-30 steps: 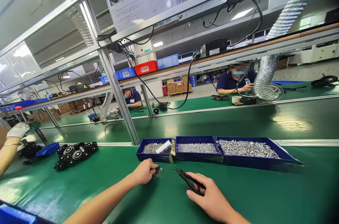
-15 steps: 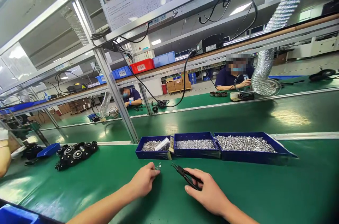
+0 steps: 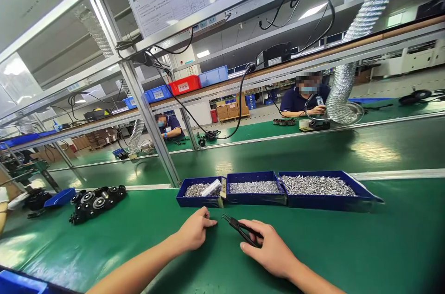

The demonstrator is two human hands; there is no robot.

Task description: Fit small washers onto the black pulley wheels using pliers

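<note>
Black tweezers pinched in right hand, long axis up-left toward left hand, fingers curled, grip undeterminable.

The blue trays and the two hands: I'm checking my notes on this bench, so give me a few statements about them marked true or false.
1. The right hand holds black pliers. True.
2. The left hand rests inside a tray. False: it lies on the green mat, in front of the left blue tray.
3. Three blue trays sit side by side. True.
4. The right blue tray holds black wheels. False: it holds silvery metal parts.
</note>
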